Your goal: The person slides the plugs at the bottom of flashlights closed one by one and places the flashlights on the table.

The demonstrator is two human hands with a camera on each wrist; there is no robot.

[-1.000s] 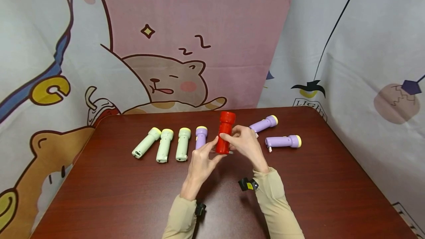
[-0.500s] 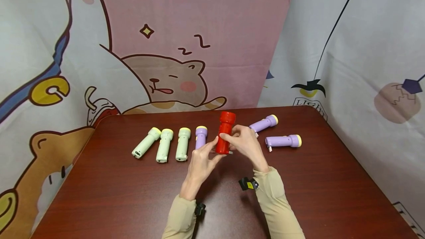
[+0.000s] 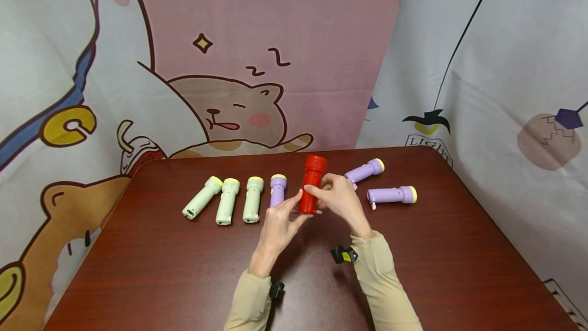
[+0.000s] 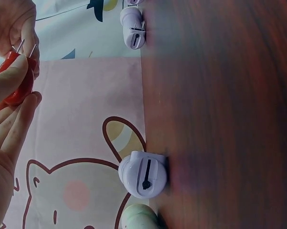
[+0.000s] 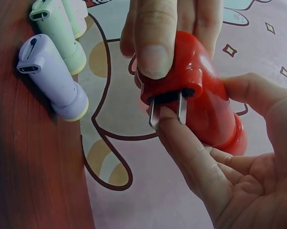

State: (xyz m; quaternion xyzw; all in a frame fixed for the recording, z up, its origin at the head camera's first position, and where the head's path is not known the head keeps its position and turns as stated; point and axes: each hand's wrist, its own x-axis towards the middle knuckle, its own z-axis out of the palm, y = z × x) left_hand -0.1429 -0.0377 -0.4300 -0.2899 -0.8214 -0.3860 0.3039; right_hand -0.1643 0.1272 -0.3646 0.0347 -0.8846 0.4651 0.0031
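Both hands hold a red flashlight (image 3: 314,166) above the table, its wide head pointing to the back wall. My left hand (image 3: 277,230) grips its tail end, with the thumb (image 4: 15,74) pressed on the end near the plug. The right hand (image 3: 341,202) pinches the body, thumb on the upper side. In the right wrist view, two flat metal prongs (image 5: 181,107) stick out of a slot in the tail. My right index finger (image 5: 184,148) lies with its tip between them.
Three pale green flashlights (image 3: 227,202) lie in a row on the brown table (image 3: 184,269), left of the hands. A purple flashlight (image 3: 277,189) lies just behind the left hand. Two more purple flashlights (image 3: 392,195) lie to the right, prongs out. A printed cloth (image 3: 331,65) hangs behind.
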